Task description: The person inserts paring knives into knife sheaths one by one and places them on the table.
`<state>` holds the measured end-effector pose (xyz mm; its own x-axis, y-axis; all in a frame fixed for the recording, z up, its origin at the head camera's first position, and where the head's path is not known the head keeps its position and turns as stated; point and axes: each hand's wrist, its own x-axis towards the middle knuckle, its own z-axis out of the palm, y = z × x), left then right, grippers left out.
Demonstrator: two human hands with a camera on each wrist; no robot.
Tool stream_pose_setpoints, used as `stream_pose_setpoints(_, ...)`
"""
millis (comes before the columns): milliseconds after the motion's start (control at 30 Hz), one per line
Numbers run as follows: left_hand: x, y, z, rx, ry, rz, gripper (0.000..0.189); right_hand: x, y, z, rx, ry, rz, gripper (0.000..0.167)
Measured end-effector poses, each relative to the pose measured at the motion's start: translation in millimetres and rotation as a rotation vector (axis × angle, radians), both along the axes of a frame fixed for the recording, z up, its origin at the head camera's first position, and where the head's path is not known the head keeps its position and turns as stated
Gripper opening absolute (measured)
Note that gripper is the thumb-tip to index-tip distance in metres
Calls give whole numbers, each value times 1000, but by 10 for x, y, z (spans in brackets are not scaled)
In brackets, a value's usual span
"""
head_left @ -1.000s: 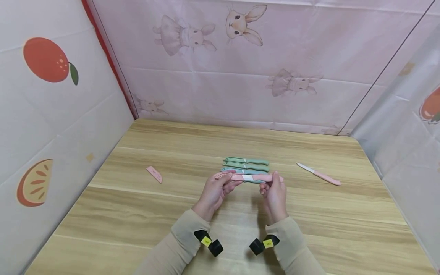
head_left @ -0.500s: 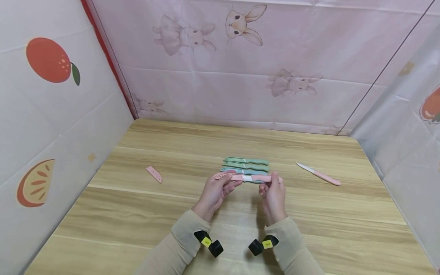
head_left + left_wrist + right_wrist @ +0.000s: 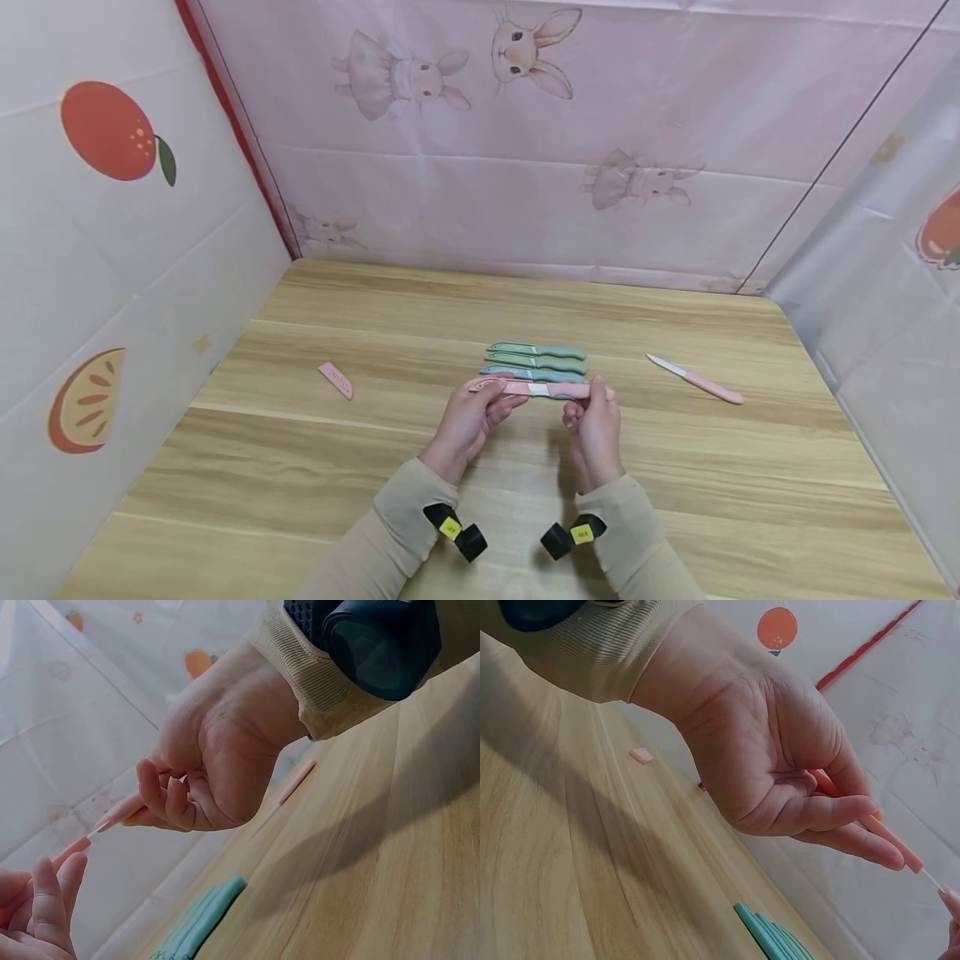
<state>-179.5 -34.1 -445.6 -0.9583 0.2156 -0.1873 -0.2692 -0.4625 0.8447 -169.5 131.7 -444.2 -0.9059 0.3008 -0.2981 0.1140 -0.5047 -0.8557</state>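
A pink-handled paring knife (image 3: 566,389) is held level above the table between both hands. My left hand (image 3: 467,421) pinches its pink blade sheath (image 3: 517,387) between thumb and fingers. With thumb and fingertips, my right hand (image 3: 597,429) grips the handle near its end. A short strip of bare white blade (image 3: 538,389) shows between sheath and handle. Behind it, sheathed green knives (image 3: 558,364) and blue knives (image 3: 551,376) lie in a row, the nearest partly hidden. In the right wrist view the sheath (image 3: 900,844) sticks out past the left fingers.
On the right of the wooden table (image 3: 247,467) lies an unsheathed pink knife (image 3: 697,382), blade pointing back left. A loose pink sheath (image 3: 336,380) rests at the left. Printed cloth walls (image 3: 480,208) stand behind and at both sides.
My right hand has moved slightly left with the handle, and the bare strip of blade looks a little shorter. The left hand and the things on the table stay put.
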Motion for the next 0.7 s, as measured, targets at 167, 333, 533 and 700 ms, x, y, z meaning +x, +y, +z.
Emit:
stream_pose_setpoints(167,4,4,2,1,-9,7,32,15,-7,7,2,-3,11,35)
stream_pose_setpoints(333,4,9,-7,9,-16,8,30,23,-9,19,3,-6,19,35)
stream_pose_setpoints(533,-4,14,-15,6,-14,1,31,35,-9,28,1,-11,44,40)
stream_pose_setpoints(700,-3,18,-15,7,-13,0,31,28,-19,19,-2,-1,48,44)
